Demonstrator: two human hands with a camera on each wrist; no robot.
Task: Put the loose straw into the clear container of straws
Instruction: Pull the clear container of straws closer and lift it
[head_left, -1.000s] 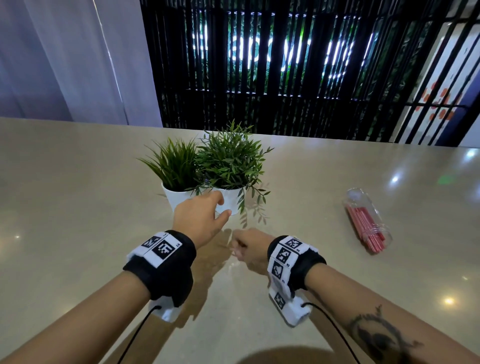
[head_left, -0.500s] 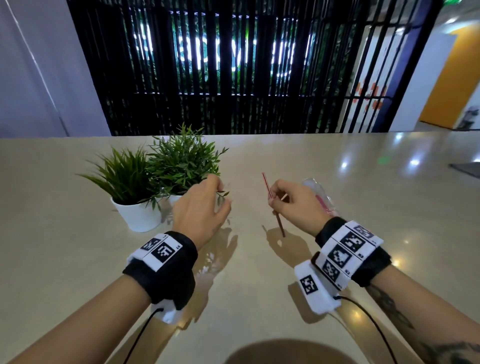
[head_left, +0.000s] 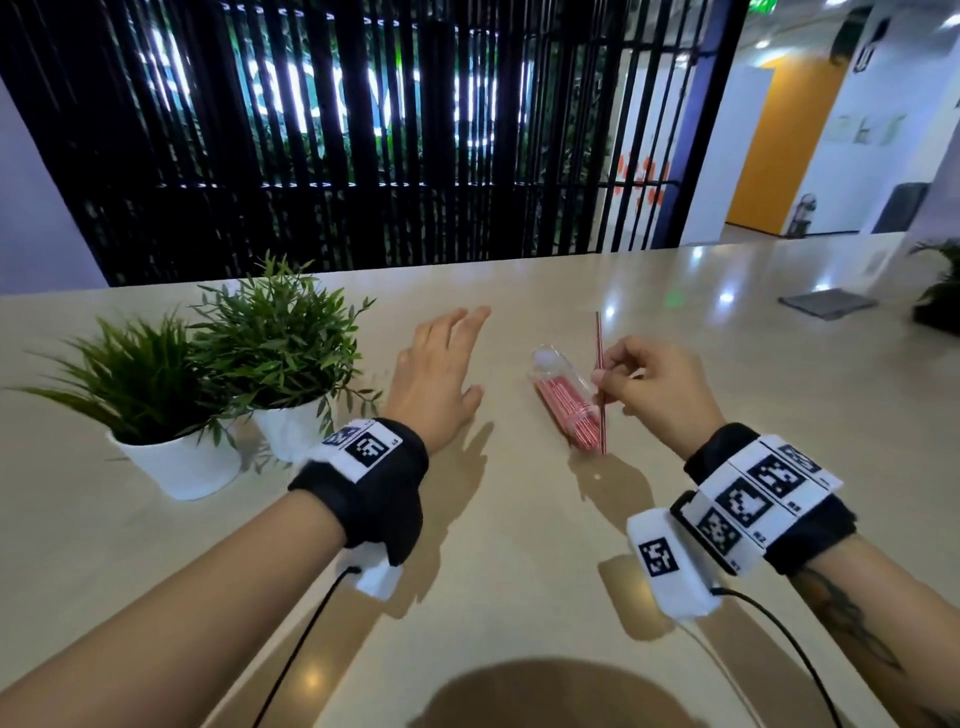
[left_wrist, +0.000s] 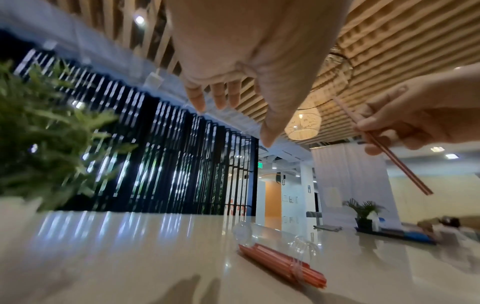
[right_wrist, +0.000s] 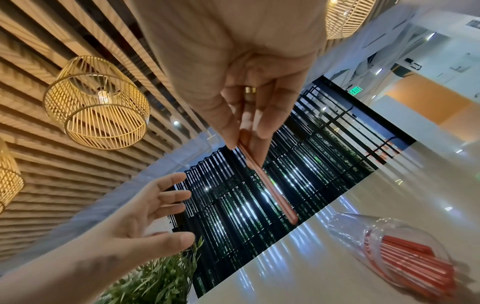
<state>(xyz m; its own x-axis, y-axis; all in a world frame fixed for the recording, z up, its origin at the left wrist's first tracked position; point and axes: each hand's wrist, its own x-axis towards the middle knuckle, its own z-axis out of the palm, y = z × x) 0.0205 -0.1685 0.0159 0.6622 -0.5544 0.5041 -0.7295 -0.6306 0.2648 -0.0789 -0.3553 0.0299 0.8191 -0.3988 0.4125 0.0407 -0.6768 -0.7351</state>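
from the head view, the right hand (head_left: 660, 387) pinches a thin red-and-white striped loose straw (head_left: 600, 384) between thumb and fingertips, holding it nearly upright above the glossy beige table (head_left: 519, 545). just beside it lies the clear plastic container of red straws (head_left: 563, 397), on its side. the left hand (head_left: 441, 379) hovers with fingers spread, holding nothing, between the container and two green plants in white pots (head_left: 234, 384).

the left wrist view shows straight, empty fingers (left_wrist: 218, 96) above the table, the container (left_wrist: 283, 259) lying below.

the right wrist view shows thumb and fingers (right_wrist: 262, 123) clamping the straw (right_wrist: 270, 185), the container (right_wrist: 397, 253) lower right.
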